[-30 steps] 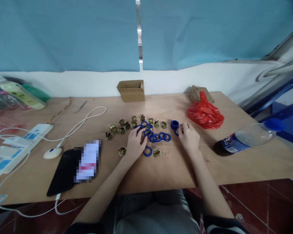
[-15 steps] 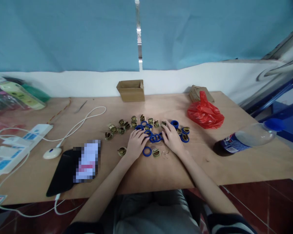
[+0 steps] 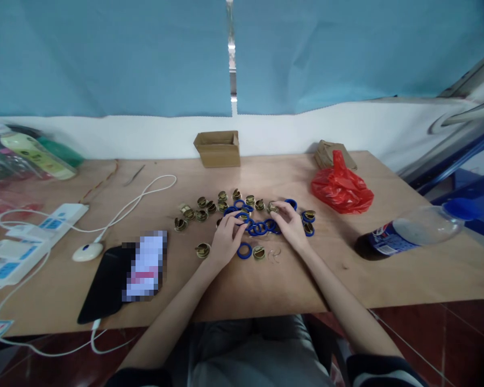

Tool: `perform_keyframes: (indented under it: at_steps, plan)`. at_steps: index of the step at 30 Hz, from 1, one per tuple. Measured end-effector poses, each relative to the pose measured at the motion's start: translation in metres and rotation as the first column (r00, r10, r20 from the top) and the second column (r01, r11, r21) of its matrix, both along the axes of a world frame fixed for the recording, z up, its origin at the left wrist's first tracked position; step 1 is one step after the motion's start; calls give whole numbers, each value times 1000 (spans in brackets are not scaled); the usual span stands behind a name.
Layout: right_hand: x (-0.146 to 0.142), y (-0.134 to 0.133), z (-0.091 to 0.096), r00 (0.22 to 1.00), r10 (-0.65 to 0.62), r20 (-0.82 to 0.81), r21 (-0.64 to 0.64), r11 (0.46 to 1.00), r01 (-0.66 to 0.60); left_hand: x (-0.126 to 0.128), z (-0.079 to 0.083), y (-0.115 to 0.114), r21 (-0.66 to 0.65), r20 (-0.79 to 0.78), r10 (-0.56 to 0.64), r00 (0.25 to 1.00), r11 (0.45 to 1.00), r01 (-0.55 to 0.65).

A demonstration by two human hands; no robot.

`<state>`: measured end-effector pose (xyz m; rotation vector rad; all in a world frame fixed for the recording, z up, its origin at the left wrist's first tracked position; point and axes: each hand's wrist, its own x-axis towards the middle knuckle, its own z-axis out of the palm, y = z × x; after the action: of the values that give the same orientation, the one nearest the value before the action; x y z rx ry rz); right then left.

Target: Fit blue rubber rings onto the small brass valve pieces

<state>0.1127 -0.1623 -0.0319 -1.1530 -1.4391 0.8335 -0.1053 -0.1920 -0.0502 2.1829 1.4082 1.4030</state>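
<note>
Over the left part of the pile rests my left hand (image 3: 227, 236), thumb and forefinger apart, beside a blue ring (image 3: 242, 220) with a brass-coloured round piece in it. Its fingertips partly cover these, so I cannot see any grip. My right hand (image 3: 291, 228) has its fingers apart, with the tips at a brass-coloured round piece (image 3: 271, 207) that has a raised flap. Between the hands several blue rings (image 3: 259, 228) lie in a row. Nearer me are a single blue ring (image 3: 244, 250), a brass-coloured piece (image 3: 258, 252) and thin wire-like rings (image 3: 274, 256).
More brass-coloured pieces (image 3: 202, 215) are scattered to the left. A cardboard box (image 3: 219, 150) stands at the back, a red plastic bag (image 3: 342, 188) and a lying bottle (image 3: 407, 231) to the right. Phones (image 3: 107, 285) and a power strip (image 3: 36, 242) with white cables occupy the left.
The fingertips of my right hand have drawn in around the brass-coloured piece at the back, and the hand has shifted slightly right. My left thumb and forefinger stand further apart.
</note>
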Motion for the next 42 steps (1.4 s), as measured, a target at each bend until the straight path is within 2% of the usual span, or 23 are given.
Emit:
perform_keyframes:
  at_steps: [3,7,14,17,22,27,29,32,34,38,42]
  plan:
    - [-1,-4,6,960,61,-272,-151,983,-105,3,2,-2,-42,100,11,995,999,-7]
    - [-2,-9,10,885,137,-445,-231,937,-261,6,3,-5,-72,163,32,986,997,-21]
    - [-6,-19,20,807,353,-473,-250,825,-507,6,-4,-6,-91,201,7,980,996,11]
    - [-9,-21,17,783,389,-486,-272,784,-558,5,-6,-8,-122,198,-42,979,990,67]
    - [-12,-21,11,791,433,-432,-334,738,-587,8,-3,-15,-192,236,-134,962,965,181]
    - [-11,-20,12,801,470,-369,-339,735,-587,13,5,-14,-240,429,-167,888,926,290]
    - [-12,-21,13,797,475,-372,-323,739,-591,14,8,-12,-283,520,-136,843,904,320]
    - [-16,-22,11,797,431,-423,-278,776,-567,15,10,-10,-340,623,-77,778,869,359]
    - [-18,-22,9,800,401,-446,-276,789,-549,16,9,-9,-360,645,-70,761,850,384]
    - [-18,-22,8,805,398,-440,-306,776,-552,17,6,-8,-369,634,-81,769,842,393]
    - [-16,-22,11,810,407,-422,-237,813,-532,15,7,-8,-371,670,-90,737,819,438]
